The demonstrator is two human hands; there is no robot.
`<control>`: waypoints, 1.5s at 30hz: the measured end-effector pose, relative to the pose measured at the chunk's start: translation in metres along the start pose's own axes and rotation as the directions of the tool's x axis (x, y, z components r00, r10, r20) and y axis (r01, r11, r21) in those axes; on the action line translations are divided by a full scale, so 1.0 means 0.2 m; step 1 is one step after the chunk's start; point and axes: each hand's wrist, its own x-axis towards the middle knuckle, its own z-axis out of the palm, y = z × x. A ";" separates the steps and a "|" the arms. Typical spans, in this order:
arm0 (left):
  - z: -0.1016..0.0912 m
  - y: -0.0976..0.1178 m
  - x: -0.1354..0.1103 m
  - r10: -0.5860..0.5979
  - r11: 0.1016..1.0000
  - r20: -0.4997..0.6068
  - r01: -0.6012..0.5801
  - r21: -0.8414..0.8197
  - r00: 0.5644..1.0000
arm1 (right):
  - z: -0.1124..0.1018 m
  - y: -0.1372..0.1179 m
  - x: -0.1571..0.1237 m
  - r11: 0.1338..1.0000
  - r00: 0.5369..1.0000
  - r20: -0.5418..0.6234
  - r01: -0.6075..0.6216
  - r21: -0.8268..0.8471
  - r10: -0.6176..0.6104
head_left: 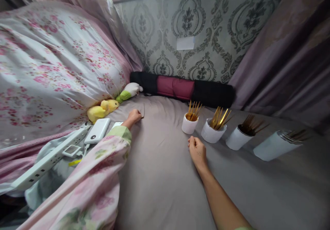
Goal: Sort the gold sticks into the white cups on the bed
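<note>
Left hand [134, 116] pinches thin object [143, 111], right hand [198, 151] curls, any hold unclear, near white cups [213, 136] of golden sticks [219, 119], toward bed [160, 175]'s far right corner

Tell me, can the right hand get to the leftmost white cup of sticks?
Probably yes: the right hand is close in front of the leftmost white cup, and nothing seems to stand between them.
</note>
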 end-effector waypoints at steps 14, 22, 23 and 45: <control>0.07 0.01 0.02 0.053 0.992 0.067 -0.060 0.111 0.996 | 0.01 0.02 0.00 1.000 1.000 0.001 0.004 -0.008 -0.004; 0.09 0.05 0.01 -0.008 0.992 0.056 0.001 0.126 0.998 | 0.00 0.00 -0.01 1.000 1.000 0.001 -0.008 -0.012 0.008; 0.09 0.06 0.01 -0.015 0.993 0.050 0.009 0.120 0.999 | 0.00 0.00 -0.01 1.000 1.000 0.002 -0.007 -0.012 0.007; 0.13 0.11 -0.14 -0.133 0.572 0.165 0.211 -0.793 0.977 | 0.00 0.01 0.00 1.000 1.000 0.002 0.001 -0.003 -0.001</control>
